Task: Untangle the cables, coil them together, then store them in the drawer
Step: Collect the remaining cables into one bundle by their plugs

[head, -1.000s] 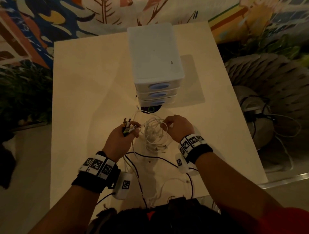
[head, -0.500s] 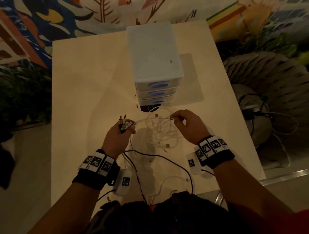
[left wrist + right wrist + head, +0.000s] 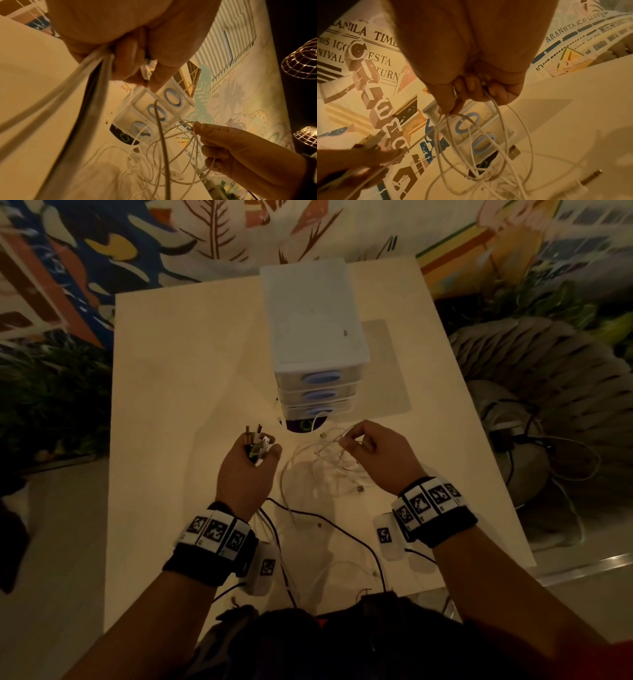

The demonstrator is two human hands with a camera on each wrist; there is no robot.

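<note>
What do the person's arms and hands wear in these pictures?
Both forearms are bare, without sleeves. Each wrist carries a black band topped with white tiles printed with black square marker codes. A small white box with one such marker hangs beside each band. The hands wear no gloves.

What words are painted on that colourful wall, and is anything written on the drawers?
Painted mural wall, newspaper part, cut off by the right hand:
"ANILA TIM"
"OS ICO"
"NIVAL"
"ESTA"
"TURN"
Mural, upper right:
"ARANETA COLISEUM"
White plastic drawer tower: no text.
Black-and-white wristband squares: patterns, no words.
</note>
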